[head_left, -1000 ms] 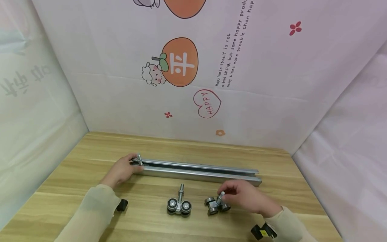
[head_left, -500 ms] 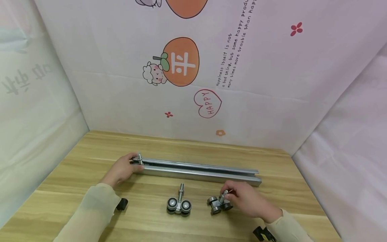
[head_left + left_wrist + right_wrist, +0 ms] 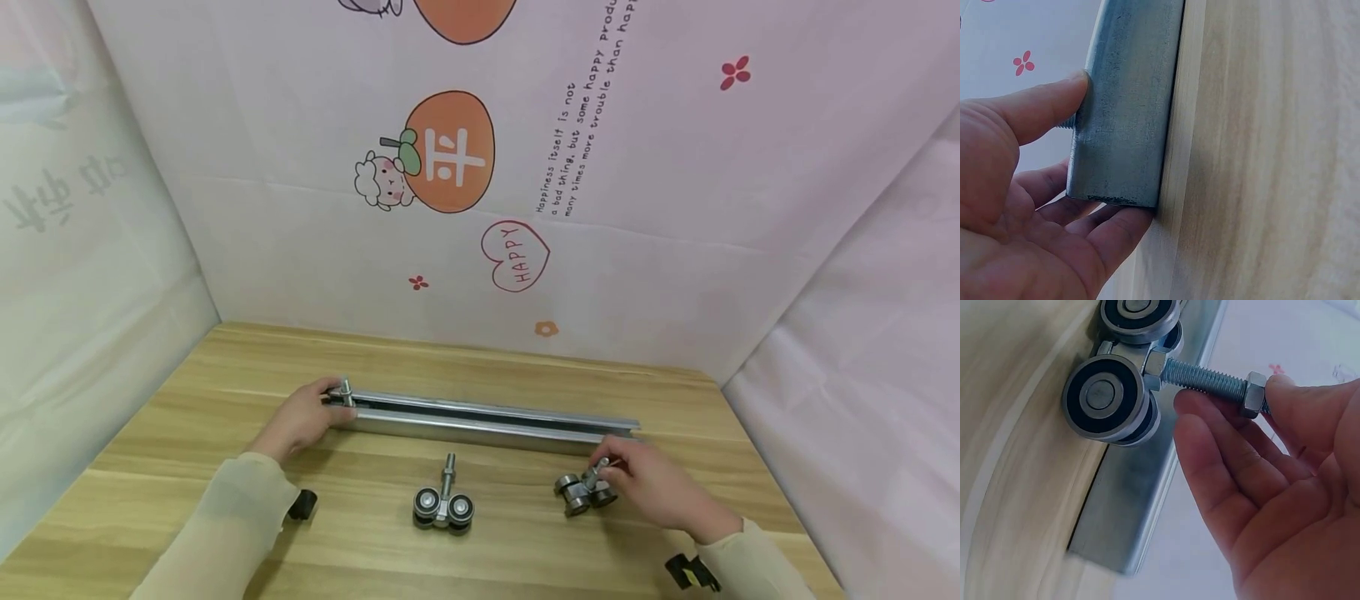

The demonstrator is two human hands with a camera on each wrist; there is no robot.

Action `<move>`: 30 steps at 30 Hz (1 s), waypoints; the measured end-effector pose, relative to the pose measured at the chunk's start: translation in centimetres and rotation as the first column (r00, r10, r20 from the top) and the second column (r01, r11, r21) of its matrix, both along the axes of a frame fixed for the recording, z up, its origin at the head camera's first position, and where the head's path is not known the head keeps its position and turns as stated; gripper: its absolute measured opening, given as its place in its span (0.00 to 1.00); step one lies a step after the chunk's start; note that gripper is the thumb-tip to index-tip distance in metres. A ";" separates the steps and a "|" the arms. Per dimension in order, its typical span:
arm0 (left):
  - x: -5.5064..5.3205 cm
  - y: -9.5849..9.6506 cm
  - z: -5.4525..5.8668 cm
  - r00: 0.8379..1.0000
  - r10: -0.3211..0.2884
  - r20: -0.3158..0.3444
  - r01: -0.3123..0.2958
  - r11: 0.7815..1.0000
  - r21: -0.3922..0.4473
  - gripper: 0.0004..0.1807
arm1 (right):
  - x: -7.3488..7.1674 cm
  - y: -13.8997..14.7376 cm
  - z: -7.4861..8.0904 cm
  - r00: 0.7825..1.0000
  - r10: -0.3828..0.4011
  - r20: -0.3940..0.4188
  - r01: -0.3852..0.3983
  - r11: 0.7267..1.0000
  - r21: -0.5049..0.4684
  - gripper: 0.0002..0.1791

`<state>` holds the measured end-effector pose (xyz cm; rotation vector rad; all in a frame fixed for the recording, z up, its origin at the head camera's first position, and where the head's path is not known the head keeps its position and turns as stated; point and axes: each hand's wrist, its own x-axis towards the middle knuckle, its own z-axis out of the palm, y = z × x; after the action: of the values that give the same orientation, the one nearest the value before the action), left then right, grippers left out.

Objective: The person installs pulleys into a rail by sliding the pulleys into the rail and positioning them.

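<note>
Rail (image 3: 480,430): right end partly hidden behind right hand (image 3: 658,481) | channel: bolt (image 3: 347,392) upright in left end, its base unseen | left hand (image 3: 303,418): thumb and fingers curled round that end | right: digits pinching stem (image 3: 1207,381) of right roller (image 3: 577,495), near rail; wheel-table contact unclear | middle roller (image 3: 442,507) on table (image 3: 360,542), open wood between rollers

Pale printed sheet (image 3: 517,183) as back wall, upper frame; orange fruit print (image 3: 454,200) near top centre, red heart outline (image 3: 506,222) below (prints turned sideways). Left sheet (image 3: 97,283) whitish, faint grey characters; right sheet (image 3: 885,350) creased, pinkish. Wood-grain table (image 3: 510,550) across lower frame. Soft, diffuse light.
</note>
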<state>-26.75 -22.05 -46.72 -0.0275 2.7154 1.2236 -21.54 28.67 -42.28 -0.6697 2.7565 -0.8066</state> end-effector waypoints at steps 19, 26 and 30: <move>-0.2 -0.1 0.1 1.000 -0.002 -0.010 0.002 1.000 -0.010 0.45 | -1.1 6.3 -0.4 0.983 -0.178 -0.051 0.179 0.984 0.001 0.07; -0.1 -0.1 -0.1 1.000 0.003 0.002 -0.003 1.000 0.003 0.45 | -1.5 7.7 -0.2 0.978 -0.207 -0.028 0.208 0.978 0.019 0.08; -0.1 -0.1 -0.1 1.000 0.002 0.000 -0.002 1.000 0.004 0.45 | -1.7 8.5 -0.2 0.972 -0.231 -0.027 0.232 0.972 0.032 0.09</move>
<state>-26.82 -22.20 -46.81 -0.0305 2.7132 1.2298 -23.21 37.21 -42.44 -0.3555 2.8992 -0.7960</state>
